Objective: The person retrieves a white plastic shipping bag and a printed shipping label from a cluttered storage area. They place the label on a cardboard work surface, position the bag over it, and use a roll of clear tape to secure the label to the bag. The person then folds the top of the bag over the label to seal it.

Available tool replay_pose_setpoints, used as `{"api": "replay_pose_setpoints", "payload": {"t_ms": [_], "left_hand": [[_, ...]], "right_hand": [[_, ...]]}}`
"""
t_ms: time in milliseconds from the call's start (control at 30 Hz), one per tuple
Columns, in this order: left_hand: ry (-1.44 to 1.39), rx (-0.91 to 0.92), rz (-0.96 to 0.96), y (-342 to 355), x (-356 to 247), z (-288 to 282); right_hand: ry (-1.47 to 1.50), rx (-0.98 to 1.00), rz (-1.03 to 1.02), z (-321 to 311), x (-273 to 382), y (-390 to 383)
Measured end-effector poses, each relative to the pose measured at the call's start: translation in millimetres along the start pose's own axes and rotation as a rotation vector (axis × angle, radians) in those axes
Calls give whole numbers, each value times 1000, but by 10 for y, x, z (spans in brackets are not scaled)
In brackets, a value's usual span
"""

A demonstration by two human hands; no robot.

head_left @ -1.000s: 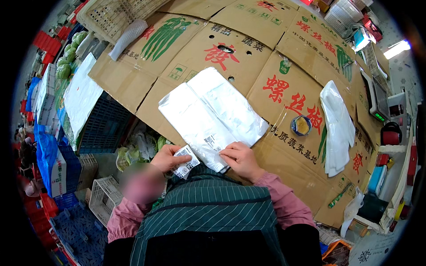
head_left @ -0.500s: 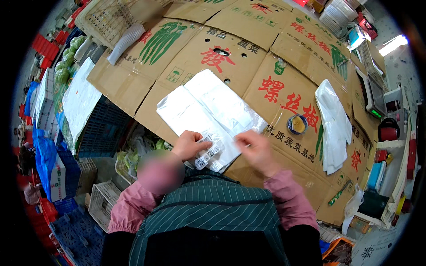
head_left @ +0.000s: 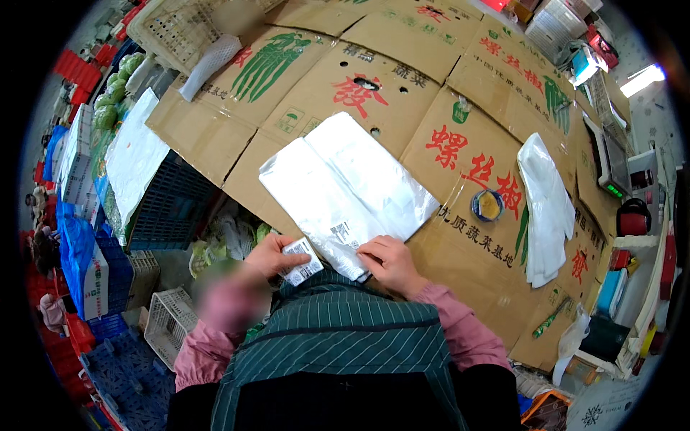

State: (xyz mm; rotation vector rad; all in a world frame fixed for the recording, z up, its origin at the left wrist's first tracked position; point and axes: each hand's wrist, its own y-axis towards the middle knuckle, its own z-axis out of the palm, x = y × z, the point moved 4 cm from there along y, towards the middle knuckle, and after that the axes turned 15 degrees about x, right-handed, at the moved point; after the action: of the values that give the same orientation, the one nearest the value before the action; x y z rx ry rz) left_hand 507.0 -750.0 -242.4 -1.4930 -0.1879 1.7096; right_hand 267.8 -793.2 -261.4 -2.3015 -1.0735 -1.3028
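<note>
A stack of flat white plastic bags point(head_left: 359, 169) lies on the cardboard-covered table right before me. In my left hand point(head_left: 270, 256), thumb and fingers pinch a small strip of white printed labels point(head_left: 302, 263) beside the stack's near corner. My right hand point(head_left: 392, 263) is closed at the near edge of the top bag, its fingertips bent together on the plastic. A printed label point(head_left: 341, 231) shows on the bag, just beyond those fingertips. Whether the bag's edge is gripped or only pressed is partly hidden by the fingers.
Flattened cartons point(head_left: 460, 208) cover the table. To the right are a small round tub point(head_left: 487, 205), folded white plastic point(head_left: 545, 212), a green-handled tool point(head_left: 552, 318) and a scale point(head_left: 609, 161). A cream crate point(head_left: 176, 36) stands far left, beside a foam net sleeve point(head_left: 210, 66).
My left hand has drawn the label strip left and nearer to me, off the bags. My right hand has moved left and nearer onto the bag's edge. A label now shows on the bag.
</note>
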Motion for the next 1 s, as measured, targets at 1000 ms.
{"api": "replay_pose_setpoints", "payload": {"t_ms": [1000], "left_hand": [[68,-45,183,135,235,-94]], "right_hand": [[-271,-396,33,-661,158,-92]]}}
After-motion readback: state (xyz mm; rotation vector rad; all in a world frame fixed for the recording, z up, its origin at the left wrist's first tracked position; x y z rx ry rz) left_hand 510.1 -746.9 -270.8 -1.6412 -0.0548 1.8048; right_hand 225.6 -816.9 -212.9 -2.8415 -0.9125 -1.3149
